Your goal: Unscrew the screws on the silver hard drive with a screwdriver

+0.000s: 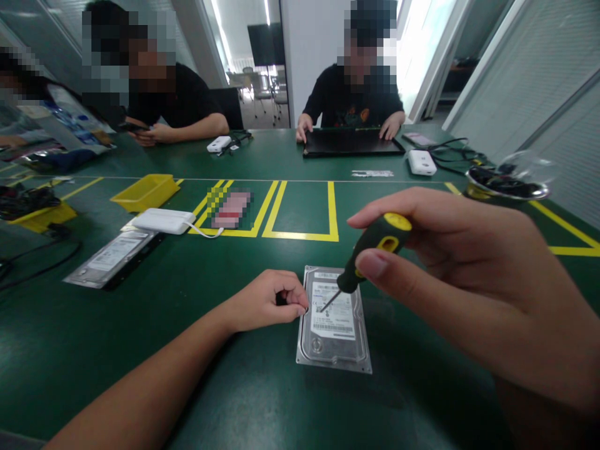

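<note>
1. Right hand (473,275), lower right of frame, is closed around a yellow-and-black screwdriver (370,256), thumb and fingers wrapped on the handle.
2. Screwdriver tip rests on the label face of the hard drive (334,325), which lies flat on the green table (140,350) at lower centre.
3. Left hand (267,303) is curled against the drive's left edge, pinching something small and dark that cannot be identified.
4. Judged step: screw removal or seating. Tip alignment and a steadied drive are required.

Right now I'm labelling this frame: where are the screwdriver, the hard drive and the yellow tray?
screwdriver (375,247), head view, handle.
hard drive (334,340), head view, metal cover.
yellow tray (145,192), head view, rim.
</note>
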A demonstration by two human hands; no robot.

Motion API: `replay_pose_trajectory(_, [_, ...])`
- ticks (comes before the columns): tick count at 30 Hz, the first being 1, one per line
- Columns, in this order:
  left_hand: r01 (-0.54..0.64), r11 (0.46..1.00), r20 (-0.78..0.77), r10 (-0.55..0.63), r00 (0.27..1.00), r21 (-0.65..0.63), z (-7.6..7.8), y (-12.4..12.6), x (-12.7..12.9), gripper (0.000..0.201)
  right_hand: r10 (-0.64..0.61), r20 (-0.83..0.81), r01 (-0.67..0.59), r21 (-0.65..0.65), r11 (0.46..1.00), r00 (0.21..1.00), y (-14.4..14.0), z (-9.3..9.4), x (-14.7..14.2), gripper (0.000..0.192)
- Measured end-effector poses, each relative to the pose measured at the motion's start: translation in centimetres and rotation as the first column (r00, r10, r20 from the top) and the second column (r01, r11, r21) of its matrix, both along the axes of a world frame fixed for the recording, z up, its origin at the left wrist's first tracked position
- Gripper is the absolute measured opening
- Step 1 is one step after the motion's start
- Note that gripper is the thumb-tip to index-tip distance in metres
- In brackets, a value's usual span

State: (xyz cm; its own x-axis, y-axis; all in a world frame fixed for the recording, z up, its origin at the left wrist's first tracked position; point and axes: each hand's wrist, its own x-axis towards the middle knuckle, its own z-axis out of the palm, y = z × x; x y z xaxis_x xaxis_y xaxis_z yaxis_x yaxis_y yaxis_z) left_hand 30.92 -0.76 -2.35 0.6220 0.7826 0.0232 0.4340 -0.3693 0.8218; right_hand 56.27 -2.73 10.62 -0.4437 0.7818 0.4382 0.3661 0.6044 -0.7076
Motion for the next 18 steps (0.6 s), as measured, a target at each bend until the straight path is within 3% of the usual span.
replay_pose_trajectory(11, [0.002,1.0,0.002,-0.002,1.0,-0.015,-0.1,-0.1,0.0,0.007,0.062,0.068,-0.063,0.014,0.998,0.996,0.5,-1.1,-0.8,0.023])
replay_pose_trajectory(18, [0.078,0.979,-0.076,-0.065,0.995,0.189,0.5,-0.1,-0.1,0.008,0.084,0.127,-0.089,0.037,0.995,0.988,0.7,-1.5,-1.1,0.018])
